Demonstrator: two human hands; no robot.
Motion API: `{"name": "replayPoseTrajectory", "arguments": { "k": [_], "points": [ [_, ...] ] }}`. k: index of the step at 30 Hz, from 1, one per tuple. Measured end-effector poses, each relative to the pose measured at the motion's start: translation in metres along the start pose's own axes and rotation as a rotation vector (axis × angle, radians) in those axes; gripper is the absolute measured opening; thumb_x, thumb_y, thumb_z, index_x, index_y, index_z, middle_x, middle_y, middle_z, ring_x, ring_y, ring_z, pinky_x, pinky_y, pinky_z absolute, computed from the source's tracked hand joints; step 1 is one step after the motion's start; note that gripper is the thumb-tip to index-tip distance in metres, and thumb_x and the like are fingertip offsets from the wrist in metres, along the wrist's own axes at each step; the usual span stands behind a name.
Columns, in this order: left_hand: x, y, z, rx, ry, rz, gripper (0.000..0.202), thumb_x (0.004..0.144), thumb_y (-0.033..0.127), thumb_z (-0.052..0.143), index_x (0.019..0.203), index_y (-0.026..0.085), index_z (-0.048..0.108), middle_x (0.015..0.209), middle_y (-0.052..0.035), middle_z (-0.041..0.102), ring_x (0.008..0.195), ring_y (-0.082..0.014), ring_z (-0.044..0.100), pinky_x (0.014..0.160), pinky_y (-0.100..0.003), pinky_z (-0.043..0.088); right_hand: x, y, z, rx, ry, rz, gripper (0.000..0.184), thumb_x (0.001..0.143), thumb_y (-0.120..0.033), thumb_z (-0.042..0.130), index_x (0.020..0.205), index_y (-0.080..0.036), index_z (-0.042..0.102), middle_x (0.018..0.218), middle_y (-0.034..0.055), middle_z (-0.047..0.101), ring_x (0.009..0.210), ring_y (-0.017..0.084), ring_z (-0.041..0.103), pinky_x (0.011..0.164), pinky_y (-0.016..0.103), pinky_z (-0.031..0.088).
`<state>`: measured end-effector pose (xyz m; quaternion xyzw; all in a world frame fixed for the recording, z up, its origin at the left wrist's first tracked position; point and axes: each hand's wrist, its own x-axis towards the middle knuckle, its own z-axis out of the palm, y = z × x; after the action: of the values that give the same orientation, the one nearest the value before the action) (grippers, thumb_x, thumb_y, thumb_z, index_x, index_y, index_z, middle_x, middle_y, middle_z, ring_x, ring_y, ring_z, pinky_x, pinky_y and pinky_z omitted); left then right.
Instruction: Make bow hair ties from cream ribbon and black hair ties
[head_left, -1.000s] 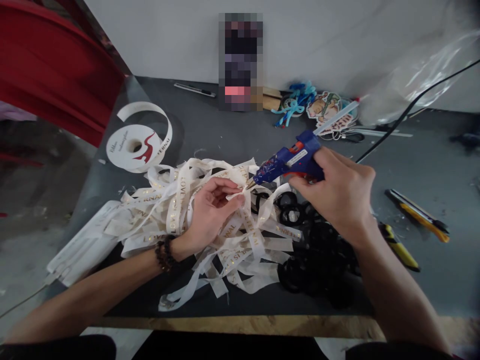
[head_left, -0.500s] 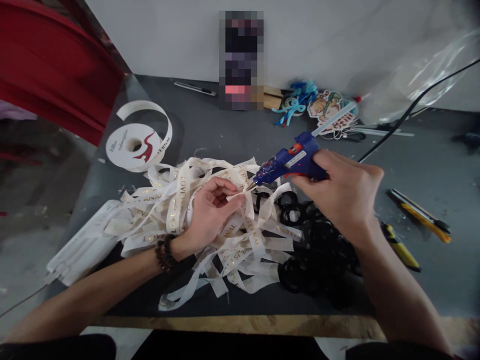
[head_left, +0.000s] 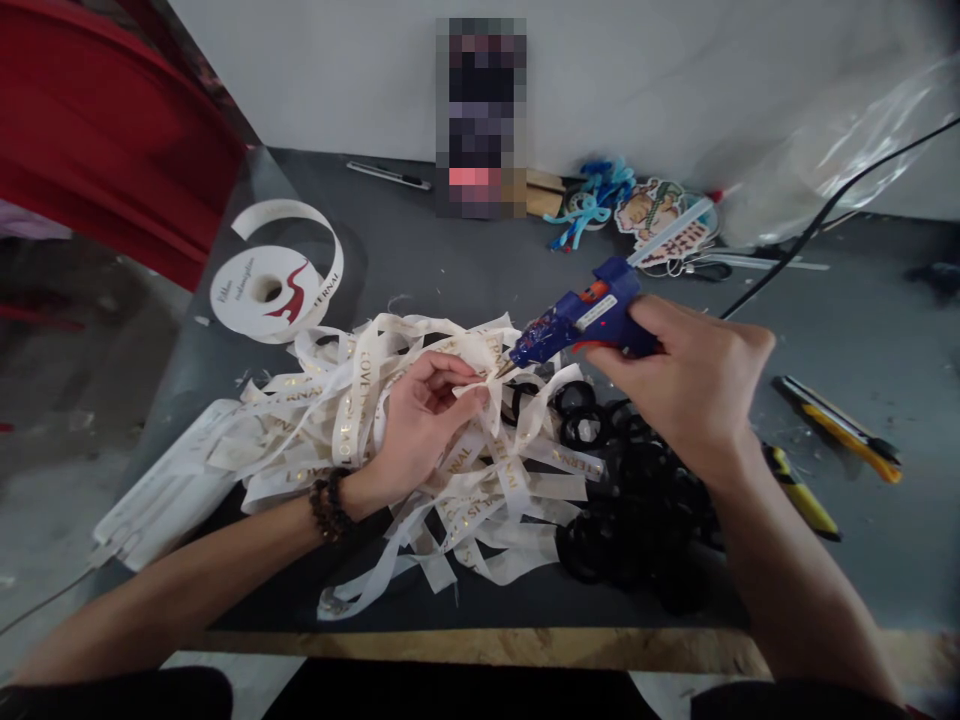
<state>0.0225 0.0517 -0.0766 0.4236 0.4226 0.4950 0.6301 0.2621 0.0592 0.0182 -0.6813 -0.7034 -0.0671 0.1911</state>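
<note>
My left hand [head_left: 431, 410] pinches a folded piece of white ribbon [head_left: 491, 400] between thumb and fingertips. In my right hand [head_left: 697, 375] is a blue glue gun [head_left: 581, 318] with an orange trigger and a clear glue stick in its back. Its metal nozzle points down to the left, at or very close to the pinched ribbon; I cannot tell whether it touches. Under and around my left hand lies a heap of cream ribbon strips [head_left: 517, 480] with gold lettering. Black elastic hair ties [head_left: 637, 500] are piled to the right, partly beneath my right forearm.
A ribbon spool [head_left: 232, 290] stands at the back left, above a white power strip [head_left: 169, 490]. Yellow-and-black cutters [head_left: 840, 430] lie at right, another cutter [head_left: 390, 176] at the back. Blue bows [head_left: 592, 200] and stickers sit near the wall. A black cable [head_left: 810, 235] crosses the right.
The glue gun and my right hand have shifted very slightly, with the nozzle drawn a little to the right and up. My left hand keeps its pinch on the ribbon.
</note>
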Motion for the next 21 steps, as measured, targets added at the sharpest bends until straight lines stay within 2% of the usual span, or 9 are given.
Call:
{"name": "replayPoseTrajectory", "arguments": {
  "k": [4,8,14,18,21],
  "points": [
    [0.0,-0.001,-0.001,-0.011,-0.013,0.009,0.025,0.084,0.023,0.088,0.102,0.022,0.07,0.095,-0.0025,0.072,0.085,-0.0133,0.067,0.072,-0.023,0.057,0.0,0.001,0.001,0.022,0.05,-0.003,0.038,0.081,-0.03,0.073,0.067,-0.023,0.039,0.066,-0.0007,0.068,0.061,0.014,0.054,0.059,0.031,0.03],
    [0.0,-0.001,-0.001,-0.02,-0.027,0.009,0.024,0.086,0.022,0.087,0.102,0.022,0.07,0.095,-0.0022,0.072,0.086,-0.0123,0.067,0.073,-0.022,0.056,0.001,0.004,0.0,0.041,0.025,-0.01,0.038,0.083,-0.03,0.071,0.068,-0.024,0.037,0.067,-0.0006,0.066,0.062,0.014,0.054,0.06,0.031,0.032],
    [0.001,0.001,0.0,-0.015,-0.027,0.029,0.023,0.087,0.02,0.086,0.102,0.022,0.07,0.095,-0.0017,0.071,0.087,-0.012,0.068,0.077,-0.022,0.057,0.003,0.004,-0.005,0.033,0.078,0.0,0.031,0.082,-0.033,0.071,0.071,-0.025,0.043,0.066,0.0007,0.066,0.062,0.017,0.057,0.06,0.032,0.034],
    [0.0,0.002,0.001,-0.003,-0.021,0.017,0.024,0.085,0.021,0.087,0.102,0.021,0.07,0.097,-0.0025,0.071,0.089,-0.0136,0.068,0.08,-0.024,0.058,0.005,0.005,-0.008,0.061,0.125,0.042,0.033,0.079,-0.038,0.074,0.073,-0.026,0.044,0.065,0.0001,0.065,0.058,0.017,0.054,0.061,0.033,0.036],
    [-0.001,0.003,0.001,0.019,-0.028,0.033,0.023,0.085,0.02,0.086,0.102,0.021,0.07,0.098,-0.0027,0.072,0.091,-0.0139,0.069,0.083,-0.025,0.058,0.009,0.014,-0.006,0.006,0.094,0.075,0.03,0.082,-0.042,0.074,0.078,-0.026,0.049,0.069,0.0015,0.067,0.061,0.018,0.055,0.065,0.033,0.036]
  ]
}}
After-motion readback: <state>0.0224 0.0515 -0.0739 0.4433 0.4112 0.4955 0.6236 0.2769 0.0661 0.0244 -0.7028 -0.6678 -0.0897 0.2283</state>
